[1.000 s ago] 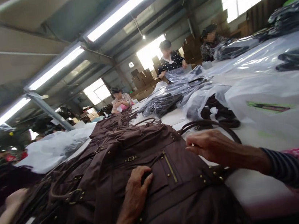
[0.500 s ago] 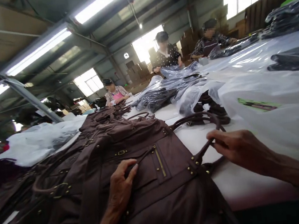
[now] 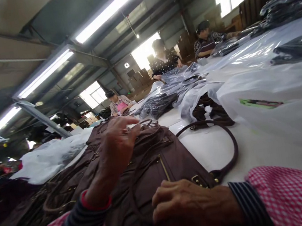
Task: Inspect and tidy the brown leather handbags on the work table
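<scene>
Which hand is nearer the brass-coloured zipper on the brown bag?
Right. The right hand is just below the zipper in the picture; the left hand is farther off, to its upper left.

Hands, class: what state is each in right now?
Left hand: partly open above the brown bag, nothing visibly held.
Right hand: curled over the bag; grip cannot be told.

Handbag (image 3: 177, 157) on table (image 3: 255, 147), plastic bag (image 3: 295, 112) to its right, people (image 3: 165, 65) beyond

A broad dark-brown fabric-like bag (image 3: 148, 174) lay on the white table (image 3: 205, 146), slanting brass-coloured zip (image 3: 164, 167) upward, one looped brown handle (image 3: 235, 146) spread toward three o'clock.
</scene>
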The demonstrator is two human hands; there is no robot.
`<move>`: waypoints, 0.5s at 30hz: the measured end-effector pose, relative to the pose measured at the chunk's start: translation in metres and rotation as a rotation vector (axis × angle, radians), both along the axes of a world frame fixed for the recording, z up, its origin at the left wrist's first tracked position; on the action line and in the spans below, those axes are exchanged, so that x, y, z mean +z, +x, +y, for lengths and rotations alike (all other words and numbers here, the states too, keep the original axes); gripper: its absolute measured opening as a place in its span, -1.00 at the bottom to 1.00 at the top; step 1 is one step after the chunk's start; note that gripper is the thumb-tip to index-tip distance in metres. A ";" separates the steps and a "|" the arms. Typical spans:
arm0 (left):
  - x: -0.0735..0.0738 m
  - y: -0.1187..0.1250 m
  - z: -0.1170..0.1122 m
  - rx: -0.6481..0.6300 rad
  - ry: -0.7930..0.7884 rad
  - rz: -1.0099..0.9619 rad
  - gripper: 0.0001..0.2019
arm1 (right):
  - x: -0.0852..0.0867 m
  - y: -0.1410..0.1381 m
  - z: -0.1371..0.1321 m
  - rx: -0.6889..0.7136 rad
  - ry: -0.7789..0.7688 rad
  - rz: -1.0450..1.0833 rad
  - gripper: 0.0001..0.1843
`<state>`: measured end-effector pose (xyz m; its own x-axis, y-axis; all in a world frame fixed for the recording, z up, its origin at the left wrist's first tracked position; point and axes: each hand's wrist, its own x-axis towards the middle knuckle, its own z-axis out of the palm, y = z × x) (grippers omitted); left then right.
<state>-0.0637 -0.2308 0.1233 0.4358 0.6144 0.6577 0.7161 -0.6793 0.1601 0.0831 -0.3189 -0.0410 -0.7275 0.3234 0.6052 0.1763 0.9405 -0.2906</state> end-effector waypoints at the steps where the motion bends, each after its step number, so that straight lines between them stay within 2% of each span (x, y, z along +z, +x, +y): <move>1: -0.009 0.015 0.007 -0.024 -0.012 0.121 -0.85 | 0.003 0.011 0.006 -0.014 -0.078 0.059 -0.78; 2: -0.019 0.027 0.016 -0.014 -0.044 0.236 -0.84 | 0.006 0.022 0.015 -0.067 -0.139 0.118 -0.76; 4: -0.043 0.047 0.040 0.072 -0.144 0.402 -0.80 | 0.006 0.044 0.040 -0.291 -0.241 0.220 -0.78; 6: -0.066 0.059 0.068 0.157 -0.233 0.486 -0.78 | -0.004 0.062 0.072 -0.580 -0.379 0.282 -0.80; 8: -0.085 0.066 0.098 0.216 -0.286 0.507 -0.76 | -0.019 0.071 0.104 -0.748 -0.632 0.275 -0.76; 11: -0.109 0.071 0.137 0.289 -0.376 0.487 -0.70 | -0.040 0.070 0.137 -0.769 -0.921 0.265 -0.75; 15: -0.137 0.075 0.171 0.327 -0.507 0.363 -0.65 | -0.054 0.056 0.145 -0.706 -0.945 0.286 -0.76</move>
